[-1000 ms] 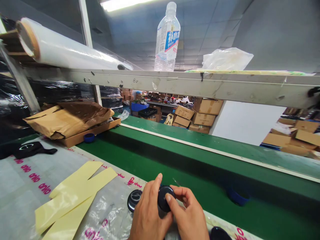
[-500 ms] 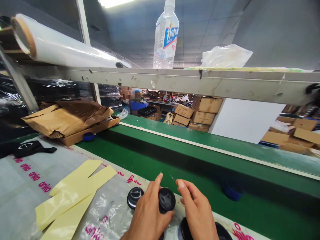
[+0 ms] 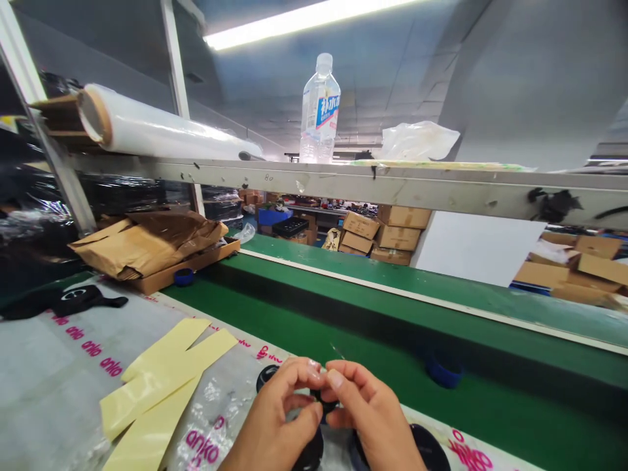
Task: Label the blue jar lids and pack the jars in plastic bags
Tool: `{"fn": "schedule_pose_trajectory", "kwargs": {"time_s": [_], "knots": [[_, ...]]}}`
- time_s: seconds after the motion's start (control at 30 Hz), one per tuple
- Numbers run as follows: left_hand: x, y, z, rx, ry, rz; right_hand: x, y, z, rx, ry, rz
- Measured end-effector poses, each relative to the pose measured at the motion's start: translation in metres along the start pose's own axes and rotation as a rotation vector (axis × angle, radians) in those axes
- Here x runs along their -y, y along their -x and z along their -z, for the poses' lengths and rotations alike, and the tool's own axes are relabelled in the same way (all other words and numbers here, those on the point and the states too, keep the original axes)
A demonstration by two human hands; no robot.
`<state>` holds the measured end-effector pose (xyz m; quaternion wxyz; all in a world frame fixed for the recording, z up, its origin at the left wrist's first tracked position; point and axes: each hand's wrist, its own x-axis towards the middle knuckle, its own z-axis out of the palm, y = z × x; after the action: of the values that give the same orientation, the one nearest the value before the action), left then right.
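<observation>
My left hand and my right hand meet at the bottom centre, fingertips touching. Both are closed in a pinch on a small black round cap, most of which the fingers hide. A thin clear sliver sticks up just above my right forefinger. Another black round cap lies on the printed plastic sheet just behind my left hand. Two more dark caps show at the bottom edge, one under my left hand and one right of my right hand.
Pale yellow strips lie on the sheet to the left. A green conveyor belt runs across, with blue caps on it. A cardboard tray with brown paper sits left. The shelf above carries a film roll, water bottle and plastic bag.
The camera has tilted down a little. My right fingers, lifted off the cap half a second ago, have come back, and both hands now pinch together over it.
</observation>
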<state>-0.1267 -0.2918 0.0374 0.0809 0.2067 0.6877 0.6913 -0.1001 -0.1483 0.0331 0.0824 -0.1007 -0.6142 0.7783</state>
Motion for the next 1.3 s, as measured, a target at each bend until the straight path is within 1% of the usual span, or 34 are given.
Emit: {"fn": "schedule_pose_trajectory", "kwargs": {"time_s": [0.13, 0.27, 0.4, 0.47, 0.57, 0.63, 0.7, 0.77, 0.87, 0.93, 1.07, 1.13, 1.23, 1.3], "knots": [[-0.005, 0.014, 0.003, 0.007, -0.014, -0.035, 0.003, 0.007, -0.006, 0.069, -0.018, -0.045], [-0.006, 0.025, 0.008, -0.071, -0.153, 0.014, 0.002, 0.014, -0.009, 0.104, 0.038, -0.066], [-0.005, 0.036, 0.012, -0.091, -0.229, -0.040, -0.007, 0.023, -0.015, 0.079, 0.113, -0.001], [-0.004, 0.042, 0.014, -0.108, -0.283, -0.070, -0.013, 0.028, -0.019, 0.074, 0.105, 0.001], [-0.001, 0.050, 0.018, -0.145, -0.347, -0.100, -0.018, 0.034, -0.023, 0.101, 0.012, -0.102], [0.000, 0.054, 0.020, -0.145, -0.342, -0.104, -0.019, 0.036, -0.023, 0.117, -0.067, -0.182], [0.002, 0.057, 0.022, -0.130, -0.334, -0.102, -0.018, 0.037, -0.023, 0.129, -0.112, -0.224], [0.003, 0.059, 0.024, -0.114, -0.347, -0.105, -0.019, 0.037, -0.021, 0.160, -0.101, -0.230], [0.004, 0.061, 0.027, -0.112, -0.375, -0.101, -0.021, 0.037, -0.019, 0.214, -0.029, -0.223], [0.005, 0.062, 0.028, -0.108, -0.392, -0.093, -0.023, 0.037, -0.018, 0.220, 0.004, -0.215], [0.006, 0.066, 0.028, -0.095, -0.421, -0.081, -0.027, 0.041, -0.020, 0.204, 0.013, -0.161], [0.006, 0.067, 0.028, -0.102, -0.442, -0.098, -0.028, 0.044, -0.022, 0.171, 0.024, -0.124], [0.011, 0.068, 0.028, -0.126, -0.481, -0.123, -0.030, 0.048, -0.022, 0.065, 0.088, -0.049], [0.020, 0.069, 0.029, -0.191, -0.503, -0.109, -0.030, 0.050, -0.018, -0.036, 0.121, -0.008]]}}
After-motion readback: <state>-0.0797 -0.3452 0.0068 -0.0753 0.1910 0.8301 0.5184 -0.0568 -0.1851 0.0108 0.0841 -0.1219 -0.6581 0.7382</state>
